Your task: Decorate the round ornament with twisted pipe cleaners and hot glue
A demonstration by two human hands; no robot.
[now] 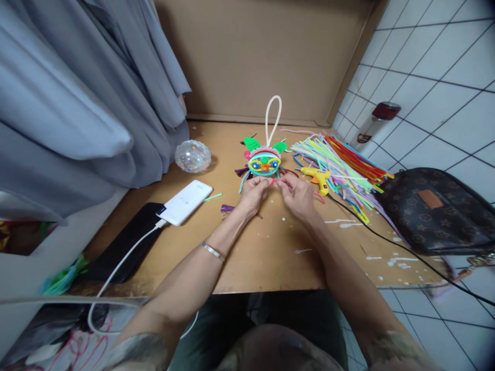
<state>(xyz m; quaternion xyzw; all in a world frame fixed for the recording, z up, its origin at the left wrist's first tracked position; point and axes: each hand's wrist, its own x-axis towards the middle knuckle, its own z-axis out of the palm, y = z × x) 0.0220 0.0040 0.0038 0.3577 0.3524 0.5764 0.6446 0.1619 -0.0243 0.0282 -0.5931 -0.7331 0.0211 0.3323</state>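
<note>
Both hands meet over the middle of the table, fingers pinched. Between them shows a short pink-red pipe cleaner (274, 181). My left hand (255, 193) grips its left end, and my right hand (297, 195) closes on the other end. Just beyond the fingers sits a colourful pipe-cleaner animal head (264, 161) with green ears, blue eyes, an orange nose and a tall white loop (273, 116) on top. Its lower edge is partly hidden by my hands. A purple tassel (227, 208) lies left of my left wrist.
A yellow glue gun (315, 175) and a heap of coloured pipe cleaners (340, 159) lie right, near a brown bag (436, 211). Leftward are a clear ball (193, 156), a white power bank (187, 202) with cable, and a black case (131, 245). Grey curtain (77, 103) hangs left.
</note>
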